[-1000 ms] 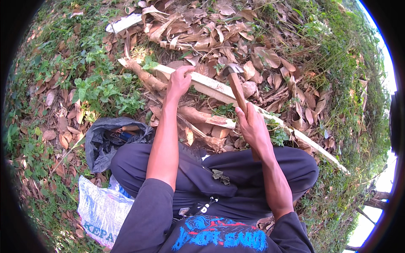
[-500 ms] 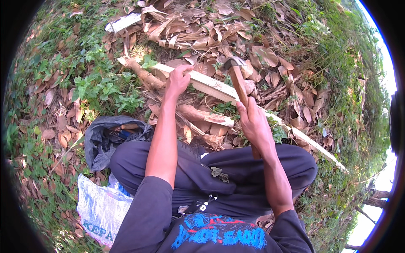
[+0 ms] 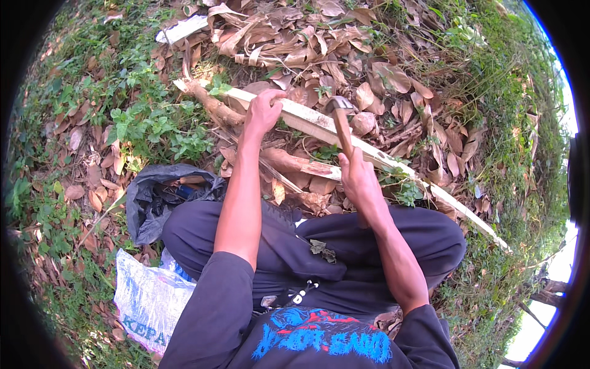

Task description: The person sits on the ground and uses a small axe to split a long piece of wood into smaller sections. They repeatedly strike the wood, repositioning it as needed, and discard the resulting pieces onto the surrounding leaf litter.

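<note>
A long pale wooden plank [image 3: 375,152] slants from the upper middle down to the right across the leaves. My left hand [image 3: 264,112] is closed on it near its far left end; whether a small item is also between the fingers cannot be made out. My right hand [image 3: 359,179] is wrapped around the wooden handle of a hammer [image 3: 344,134]. The hammer's dark metal head is over the plank, to the right of my left hand; I cannot tell whether it touches. Under and beside the plank lie a thick branch [image 3: 212,106] and a shorter split log [image 3: 287,162].
At my left knee sits an open dark plastic bag [image 3: 147,215] with things inside. A white and blue sack [image 3: 144,298] lies nearer. Beyond the plank are a heap of dry leaves [image 3: 264,43] and a white piece [image 3: 182,29]. A crumpled leaf [image 3: 321,249] rests on my trousers.
The hammer's head has come down and slightly left, closer to the plank, and my right hand has shifted a little nearer to me. My left hand stays in place on the plank.
</note>
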`<state>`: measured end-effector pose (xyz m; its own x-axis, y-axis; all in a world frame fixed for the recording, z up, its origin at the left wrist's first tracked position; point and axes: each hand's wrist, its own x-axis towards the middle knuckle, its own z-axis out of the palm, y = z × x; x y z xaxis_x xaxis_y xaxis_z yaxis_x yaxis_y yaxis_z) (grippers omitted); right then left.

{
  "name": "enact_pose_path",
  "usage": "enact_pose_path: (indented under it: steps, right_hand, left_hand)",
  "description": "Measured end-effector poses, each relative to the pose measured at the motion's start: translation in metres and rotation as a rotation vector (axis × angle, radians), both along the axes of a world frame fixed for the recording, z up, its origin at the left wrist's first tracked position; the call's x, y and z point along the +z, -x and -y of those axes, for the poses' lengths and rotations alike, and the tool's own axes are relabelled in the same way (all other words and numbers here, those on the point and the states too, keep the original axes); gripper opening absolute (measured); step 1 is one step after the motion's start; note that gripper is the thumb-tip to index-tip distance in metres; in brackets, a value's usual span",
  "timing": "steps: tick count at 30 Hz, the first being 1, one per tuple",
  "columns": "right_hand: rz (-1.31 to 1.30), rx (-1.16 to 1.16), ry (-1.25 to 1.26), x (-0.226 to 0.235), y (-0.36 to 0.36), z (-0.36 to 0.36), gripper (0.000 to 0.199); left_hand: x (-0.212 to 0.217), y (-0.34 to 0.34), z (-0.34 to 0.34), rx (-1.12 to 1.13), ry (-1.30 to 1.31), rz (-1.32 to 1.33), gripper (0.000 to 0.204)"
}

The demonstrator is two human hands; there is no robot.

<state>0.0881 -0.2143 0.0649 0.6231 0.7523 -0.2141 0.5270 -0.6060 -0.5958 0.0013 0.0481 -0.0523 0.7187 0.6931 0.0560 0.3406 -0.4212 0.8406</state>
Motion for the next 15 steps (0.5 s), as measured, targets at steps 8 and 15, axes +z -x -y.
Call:
enact_pose_path:
  steps: [8,15]
  right_hand:
    - [0.033,-0.049,-0.093,0.056,-0.003,0.007,0.034]
    - [-0.07,-0.153,-0.312,0.068,-0.003,-0.001,0.03]
  left_hand:
    - [0.002,-0.003,0.003,-0.001,-0.013,0.029,0.034]
    - [0.003,-0.002,0.006,0.034,0.0,-0.004,0.033]
